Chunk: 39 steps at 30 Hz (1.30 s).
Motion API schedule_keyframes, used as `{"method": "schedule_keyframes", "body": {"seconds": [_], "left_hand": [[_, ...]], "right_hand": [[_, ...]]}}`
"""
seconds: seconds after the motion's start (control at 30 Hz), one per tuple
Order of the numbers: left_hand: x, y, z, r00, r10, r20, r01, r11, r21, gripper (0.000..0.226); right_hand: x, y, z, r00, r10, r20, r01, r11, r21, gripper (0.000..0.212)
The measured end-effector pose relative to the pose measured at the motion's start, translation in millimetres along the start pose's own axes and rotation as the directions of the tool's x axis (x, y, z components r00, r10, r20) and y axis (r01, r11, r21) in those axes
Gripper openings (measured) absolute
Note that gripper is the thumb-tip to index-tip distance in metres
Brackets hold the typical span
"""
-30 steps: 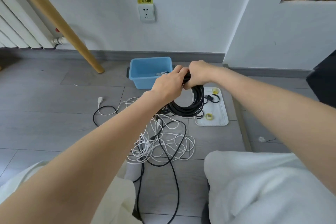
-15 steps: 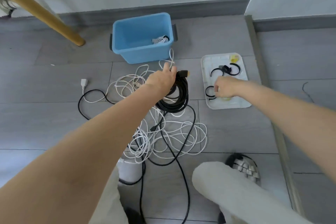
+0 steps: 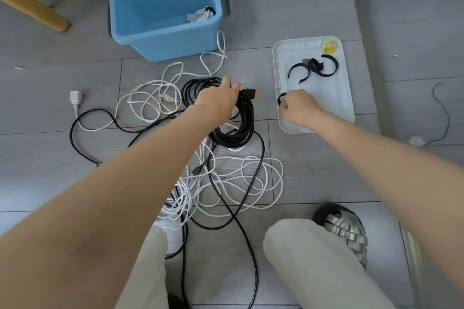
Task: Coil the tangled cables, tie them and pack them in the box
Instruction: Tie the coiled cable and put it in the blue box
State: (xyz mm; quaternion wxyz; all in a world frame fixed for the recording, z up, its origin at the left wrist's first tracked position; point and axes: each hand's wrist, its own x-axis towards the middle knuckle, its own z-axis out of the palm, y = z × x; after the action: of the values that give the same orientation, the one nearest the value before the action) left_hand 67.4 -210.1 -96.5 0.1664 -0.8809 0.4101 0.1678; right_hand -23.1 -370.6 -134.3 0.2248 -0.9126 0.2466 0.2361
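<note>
A: What is on the far left of the floor [image 3: 313, 168]?

B: A wooden leg [image 3: 32, 7] comes in at the top corner. Lower down lies a white plug [image 3: 76, 97] on a white cord.

A: And next to that?

B: A blue box [image 3: 165, 40] stands on the floor. One tied white cable bundle [image 3: 202, 14] sits inside it, by the right wall. In front of the box is a messy pile of white cables [image 3: 226, 183] and a long loose black cable [image 3: 105, 118] winding through them.

A: Where is the person's left hand [image 3: 217, 101]?

B: It is over the pile. Its fingers are curled round the top of a black cable coil [image 3: 236, 133], and the coil hangs down from the hand onto the white cables. A black plug with a gold tip [image 3: 249, 93] sticks out to the right of the fingers.

A: What about the right hand [image 3: 300, 106]?

B: It is on the white tray [image 3: 344, 98], just to the right of the coil. Its fingers are bent and they pinch a black strap [image 3: 281, 98] at the tray's near left side.

A: Is there more on the tray?

B: Yes. More black straps [image 3: 313, 68] lie in the middle, and a yellow strap [image 3: 329, 45] lies at the far corner.

A: And on the far right?

B: A thin dark wire [image 3: 444, 113] lies alone on the floor. Near the bottom are the person's pale trouser legs and a silver woven shoe [image 3: 346, 231].
</note>
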Motion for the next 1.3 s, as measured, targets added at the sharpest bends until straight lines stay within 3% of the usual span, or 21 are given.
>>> {"method": "schedule_keyframes", "body": {"seconds": [0.07, 0.13, 0.2, 0.27, 0.37, 0.53, 0.73, 0.87, 0.97, 1.07, 1.2, 1.3], "left_hand": [[-5.3, -5.8, -8.6, 1.0, 0.015, -0.006, -0.015, 1.0, -0.01, 0.036], [-18.5, -13.5, -24.6, 0.999, 0.022, -0.025, -0.023, 0.998, -0.053, 0.035], [-31.4, -23.0, -42.6, 0.998, 0.042, -0.038, -0.044, 0.996, -0.077, 0.038], [-53.9, -35.5, -67.3, 0.996, 0.076, -0.054, -0.08, 0.994, -0.078, 0.039], [-100.8, -55.5, -109.9, 0.991, 0.093, -0.1, -0.104, 0.988, -0.11, 0.037], [-177.1, -75.8, -159.0, 0.989, 0.073, -0.13, -0.097, 0.977, -0.189, 0.046], [-287.3, -90.9, -174.9, 0.971, -0.056, -0.233, -0.062, 0.88, -0.47, 0.035], [-324.1, -81.4, -178.7, 0.975, -0.169, -0.144, 0.036, 0.762, -0.647, 0.026], [-332.2, -76.6, -176.4, 0.978, -0.2, -0.056, 0.11, 0.729, -0.675, 0.025], [-333.7, -71.5, -172.9, 0.989, -0.145, 0.016, 0.111, 0.681, -0.723, 0.025], [-335.9, -59.9, -183.0, 0.999, -0.041, 0.007, 0.03, 0.62, -0.784, 0.01], [-336.3, -57.1, -188.6, 1.0, 0.021, -0.015, -0.024, 0.508, -0.861, 0.008]], "right_hand": [[-3.1, -5.2, -15.2, 0.996, 0.031, -0.089, 0.001, 0.94, 0.341, 0.021], [-17.4, -21.8, -36.7, 0.989, 0.015, -0.147, 0.071, 0.824, 0.562, 0.012], [-32.2, -47.0, -60.4, 0.989, -0.014, -0.148, 0.124, 0.619, 0.775, 0.004], [-55.4, -78.9, -90.3, 0.986, -0.088, -0.141, 0.164, 0.4, 0.902, 0.008], [-103.6, -129.3, -137.7, 0.963, -0.227, -0.148, 0.218, 0.322, 0.921, 0.016], [-187.1, -188.7, -192.7, 0.883, -0.446, -0.145, 0.345, 0.409, 0.845, 0.022], [-304.4, -231.9, -208.1, 0.771, -0.618, -0.152, 0.438, 0.341, 0.832, 0.011], [-336.1, -231.4, -181.3, 0.759, -0.637, -0.135, 0.393, 0.283, 0.875, 0.018], [-338.1, -227.8, -170.4, 0.798, -0.564, -0.212, 0.512, 0.451, 0.731, 0.024], [-334.8, -231.6, -170.2, 0.789, -0.552, -0.271, 0.556, 0.453, 0.697, 0.029], [-338.9, -240.5, -163.6, 0.79, -0.6, -0.122, 0.557, 0.622, 0.55, 0.034], [-331.1, -235.3, -154.5, 0.78, -0.623, -0.062, 0.614, 0.743, 0.265, 0.042]]}}
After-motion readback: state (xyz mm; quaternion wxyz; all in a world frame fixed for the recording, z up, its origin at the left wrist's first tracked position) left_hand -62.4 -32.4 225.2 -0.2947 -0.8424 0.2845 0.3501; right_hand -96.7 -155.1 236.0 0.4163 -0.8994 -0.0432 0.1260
